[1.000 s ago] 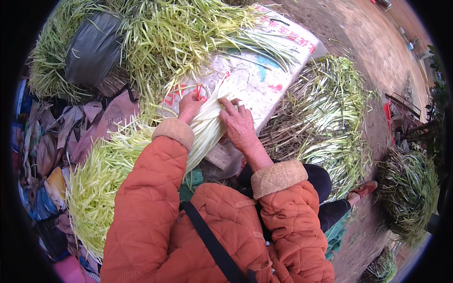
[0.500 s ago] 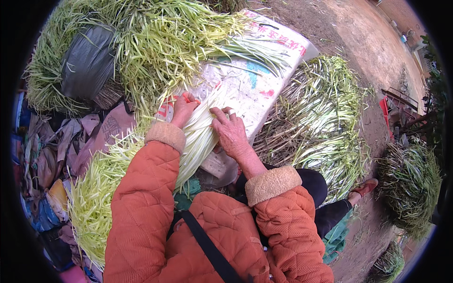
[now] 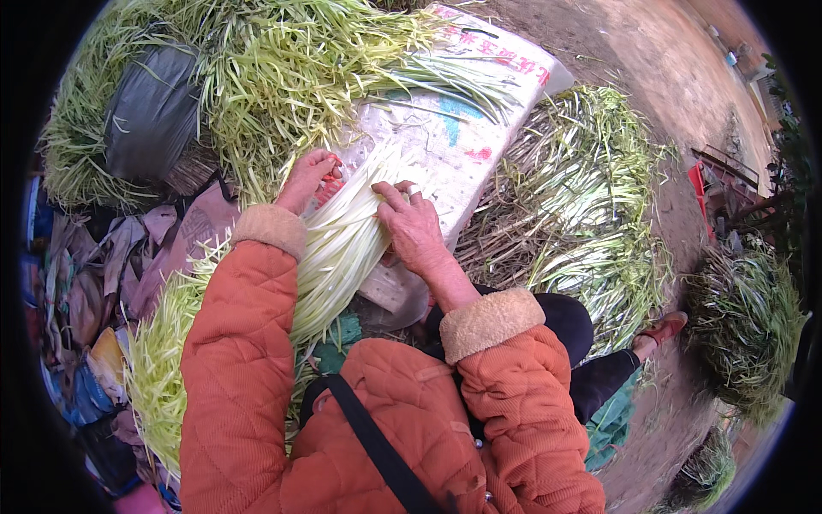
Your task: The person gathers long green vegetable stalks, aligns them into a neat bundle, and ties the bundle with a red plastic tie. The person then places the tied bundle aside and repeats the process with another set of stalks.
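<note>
beneath the right hand's fingers (image 3: pixel 391 196), some pale stalks (image 3: pixel 344 250) are hidden.

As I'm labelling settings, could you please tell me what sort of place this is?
Probably an outdoor farmyard: there's bare dirt ground, a big heap of cut greens and a pale bunch of stalks.

Bare hands: 2 (left hand (image 3: pixel 308 180), right hand (image 3: pixel 413 230)). Orange quilted sleeves (image 3: pixel 238 343): 2. White slab with red print (image 3: pixel 458 180): 1. Thin red strip (image 3: pixel 333 165): 1. Black fabric strap (image 3: pixel 381 445): 1. Dark grey plastic wrap (image 3: pixel 154 111): 1. Reddish-brown shoe (image 3: pixel 664 327): 1. Long whitish-green stems (image 3: pixel 342 248) overlap; too many to count.
</note>
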{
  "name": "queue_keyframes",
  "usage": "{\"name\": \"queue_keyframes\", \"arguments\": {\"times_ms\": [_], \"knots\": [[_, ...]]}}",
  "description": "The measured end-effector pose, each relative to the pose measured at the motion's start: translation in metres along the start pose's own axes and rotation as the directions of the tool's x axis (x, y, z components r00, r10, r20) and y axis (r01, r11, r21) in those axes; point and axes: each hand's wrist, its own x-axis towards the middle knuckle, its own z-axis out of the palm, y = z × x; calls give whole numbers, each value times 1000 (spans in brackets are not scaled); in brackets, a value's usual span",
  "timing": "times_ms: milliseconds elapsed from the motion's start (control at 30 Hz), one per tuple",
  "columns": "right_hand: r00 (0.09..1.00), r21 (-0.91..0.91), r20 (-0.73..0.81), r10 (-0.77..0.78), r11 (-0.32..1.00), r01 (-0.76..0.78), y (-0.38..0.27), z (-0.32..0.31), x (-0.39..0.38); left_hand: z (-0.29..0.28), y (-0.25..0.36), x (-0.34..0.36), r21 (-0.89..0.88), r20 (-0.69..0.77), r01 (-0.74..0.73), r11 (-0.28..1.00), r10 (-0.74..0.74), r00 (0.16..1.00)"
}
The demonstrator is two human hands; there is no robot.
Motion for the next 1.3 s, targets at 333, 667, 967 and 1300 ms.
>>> {"name": "queue_keyframes", "arguments": {"times_ms": [333, 667, 967, 1300], "knots": [[999, 44, 25, 28, 999, -29, 2, 1, -1, -23, -3, -13, -218, -429, -53, 974, -47, 902], [998, 65, 21, 57, 996, -58, 5, 3, 2, -50, 75, -22, 500, 39, 8, 866, -31, 999], [999, 74, -23, 25, 997, -23, 10, 5, 0, -53, 45, -20, 696, 146, -194, 691, 128, 981], [988, 129, -143, 62, 991, -43, 6, -9, -1, -4, 20, -9, -291, -196, -131, 948, 74, 978]]}}
